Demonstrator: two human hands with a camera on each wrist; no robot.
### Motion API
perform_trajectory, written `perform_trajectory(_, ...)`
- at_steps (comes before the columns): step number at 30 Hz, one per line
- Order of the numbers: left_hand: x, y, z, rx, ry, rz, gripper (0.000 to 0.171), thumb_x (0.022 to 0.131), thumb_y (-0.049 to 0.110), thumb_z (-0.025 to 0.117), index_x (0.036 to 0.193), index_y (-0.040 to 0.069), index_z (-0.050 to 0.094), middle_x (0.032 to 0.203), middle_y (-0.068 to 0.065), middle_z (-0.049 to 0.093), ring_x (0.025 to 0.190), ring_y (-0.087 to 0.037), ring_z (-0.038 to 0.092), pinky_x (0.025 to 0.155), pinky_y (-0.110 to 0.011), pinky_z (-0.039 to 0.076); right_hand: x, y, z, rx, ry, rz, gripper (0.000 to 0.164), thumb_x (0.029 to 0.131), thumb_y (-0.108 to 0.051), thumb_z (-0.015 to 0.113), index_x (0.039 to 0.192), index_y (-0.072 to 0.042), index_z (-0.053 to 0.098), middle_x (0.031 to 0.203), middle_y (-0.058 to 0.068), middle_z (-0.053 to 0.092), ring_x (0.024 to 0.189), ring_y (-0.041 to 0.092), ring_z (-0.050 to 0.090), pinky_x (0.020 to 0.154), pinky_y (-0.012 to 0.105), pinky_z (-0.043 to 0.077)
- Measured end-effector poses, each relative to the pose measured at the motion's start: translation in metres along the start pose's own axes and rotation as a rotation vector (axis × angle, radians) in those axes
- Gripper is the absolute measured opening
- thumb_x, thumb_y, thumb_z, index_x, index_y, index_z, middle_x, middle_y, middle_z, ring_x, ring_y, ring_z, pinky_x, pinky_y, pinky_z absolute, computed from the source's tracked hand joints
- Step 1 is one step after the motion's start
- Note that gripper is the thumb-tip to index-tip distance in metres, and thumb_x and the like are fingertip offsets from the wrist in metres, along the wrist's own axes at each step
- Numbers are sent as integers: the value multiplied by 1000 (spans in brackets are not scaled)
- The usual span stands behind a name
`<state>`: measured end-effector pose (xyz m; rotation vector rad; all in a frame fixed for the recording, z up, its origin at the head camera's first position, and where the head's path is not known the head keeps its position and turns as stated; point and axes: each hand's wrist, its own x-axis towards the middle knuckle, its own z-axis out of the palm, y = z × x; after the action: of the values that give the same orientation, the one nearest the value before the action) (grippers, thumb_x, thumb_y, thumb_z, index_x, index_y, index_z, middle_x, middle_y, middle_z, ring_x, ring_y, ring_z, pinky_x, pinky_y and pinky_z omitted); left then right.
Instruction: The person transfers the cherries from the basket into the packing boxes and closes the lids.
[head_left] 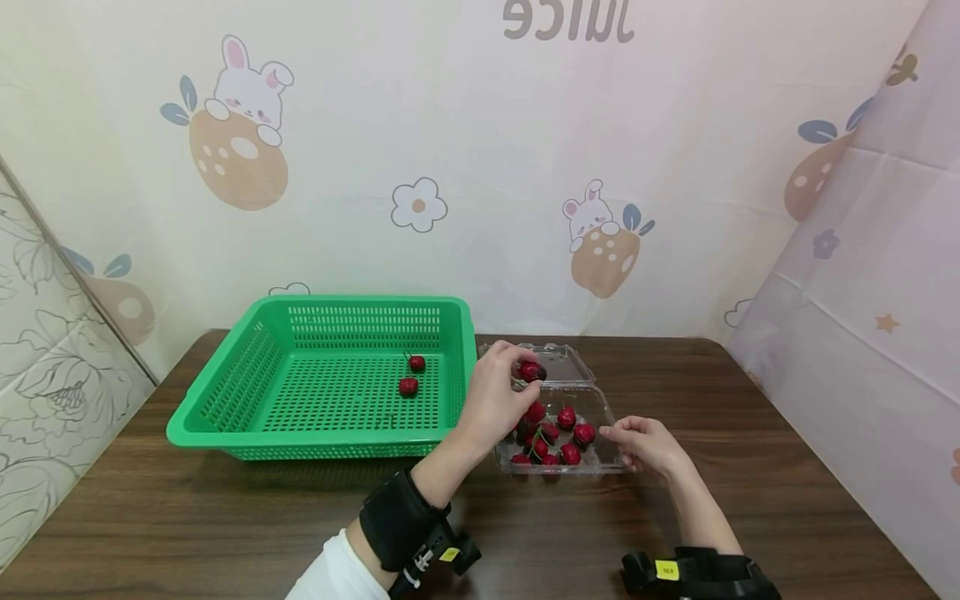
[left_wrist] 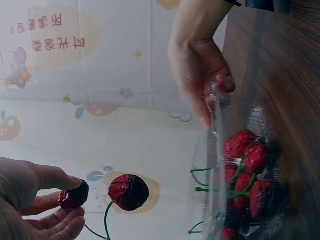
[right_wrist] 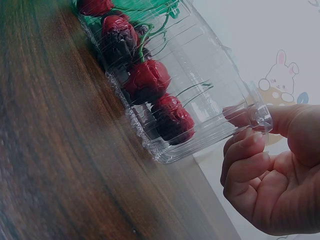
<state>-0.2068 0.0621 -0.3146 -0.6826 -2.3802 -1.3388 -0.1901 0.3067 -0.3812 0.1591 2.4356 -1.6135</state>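
Observation:
My left hand (head_left: 495,392) pinches a dark red cherry (left_wrist: 73,195) between thumb and fingers, above the clear plastic box. A second cherry (left_wrist: 128,192) hangs beside it on a green stem. The clear plastic box (head_left: 600,408) stands on the table with its lid (head_left: 564,363) folded back behind it. Inside lie several red cherries (right_wrist: 149,80) with green stems. My right hand (head_left: 647,443) grips the box's right rim, thumb and fingers on either side of the plastic edge.
A green slotted basket (head_left: 307,439) stands left of the box, with two cherries (head_left: 408,387) on its floor. Both rest on a dark wooden table (head_left: 315,517). A printed curtain (head_left: 487,258) hangs along the table's back edge.

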Motion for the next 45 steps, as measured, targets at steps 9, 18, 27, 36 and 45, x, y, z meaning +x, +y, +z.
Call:
perform_trajectory(9,3,-4,15,24,-22,-20,23,77,7,68,99,5,63,89,-4,53,77,-16,54,61,-18,43,1,0,0,-11,6,-5,29,87,-25,57,88,4,49,57,0,43,47,10,41,44,23,37)
perform_trajectory(18,6,-8,30,56,-74,-35,20,77,8,68,96,4,63,90,-4,54,78,-15,53,61,-18,42,2,3,0,-17,26,7,29,87,-23,57,87,5,50,57,0,43,46,11,41,44,24,39)
perform_trajectory(27,6,-11,43,97,-129,-75,22,78,9,68,99,3,63,91,-5,53,78,-14,52,60,-17,42,3,3,0,-6,18,8,31,87,-23,57,88,6,49,57,0,43,46,10,41,45,24,38)
perform_trajectory(36,6,-15,52,176,-222,-106,20,78,9,67,96,4,63,92,-4,53,78,-13,52,60,-18,42,3,2,0,-4,10,13,24,88,-23,56,84,0,50,57,-1,42,47,10,41,45,24,38)
perform_trajectory(45,7,-17,59,290,-309,-149,18,77,10,68,94,5,64,87,-3,52,74,-13,53,60,-20,43,3,1,-1,-15,5,8,26,87,-25,57,84,0,50,57,-1,43,48,10,41,46,25,39)
